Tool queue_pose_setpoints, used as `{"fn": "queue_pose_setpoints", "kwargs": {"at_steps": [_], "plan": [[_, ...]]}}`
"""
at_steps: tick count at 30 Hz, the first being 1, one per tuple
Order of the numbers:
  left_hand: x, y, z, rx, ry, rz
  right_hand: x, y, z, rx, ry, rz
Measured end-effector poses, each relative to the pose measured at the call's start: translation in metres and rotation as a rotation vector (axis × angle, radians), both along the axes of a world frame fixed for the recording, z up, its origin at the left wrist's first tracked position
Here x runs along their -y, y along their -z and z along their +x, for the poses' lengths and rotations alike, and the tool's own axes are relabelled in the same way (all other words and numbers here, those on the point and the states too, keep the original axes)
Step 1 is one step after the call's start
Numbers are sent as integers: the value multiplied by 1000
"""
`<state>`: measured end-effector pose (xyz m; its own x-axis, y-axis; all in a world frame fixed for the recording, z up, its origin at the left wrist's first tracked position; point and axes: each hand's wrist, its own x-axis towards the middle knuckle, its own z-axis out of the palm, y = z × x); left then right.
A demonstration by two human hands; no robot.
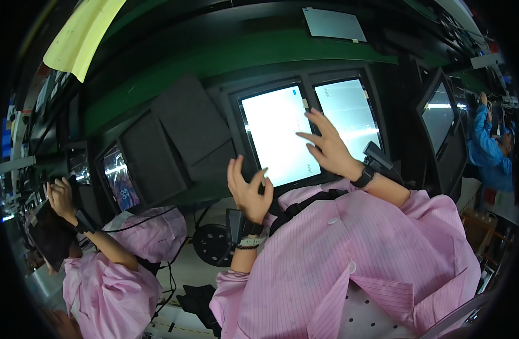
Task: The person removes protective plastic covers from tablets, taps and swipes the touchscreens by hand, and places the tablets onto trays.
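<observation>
Two tablets with lit white screens lie side by side in black foam trays before me. Over the right part of the left tablet [271,124] reaches my right hand [327,148], its fingers spread and holding nothing; whether a fingertip touches the glass I cannot tell. The right tablet [347,110] is partly behind that hand. My left hand [249,189] is raised at the near left corner of the left tablet, fingers apart and empty. Each wrist wears a strap with a black box, the left box [234,226] and the right box [378,155].
Dark foam sheets [191,118] lie left of the tablets on the green bench [225,62]. Another tablet [334,24] rests at the back, and one [439,118] sits in a tray to the right. A co-worker in pink [107,288] sits at left, another in blue [488,150] far right.
</observation>
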<state>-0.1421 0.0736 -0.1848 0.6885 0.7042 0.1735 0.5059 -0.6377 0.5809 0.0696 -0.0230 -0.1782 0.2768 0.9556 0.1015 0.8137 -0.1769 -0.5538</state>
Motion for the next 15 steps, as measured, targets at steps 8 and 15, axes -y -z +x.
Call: {"fn": "queue_pose_setpoints", "kwargs": {"at_steps": [8,15], "plan": [[7,4,-17,-297,232,58,-17,-3,-36,-69,-174,-37],[18,0,-19,-206,120,40,-89,26,-29,122,-102,138]]}}
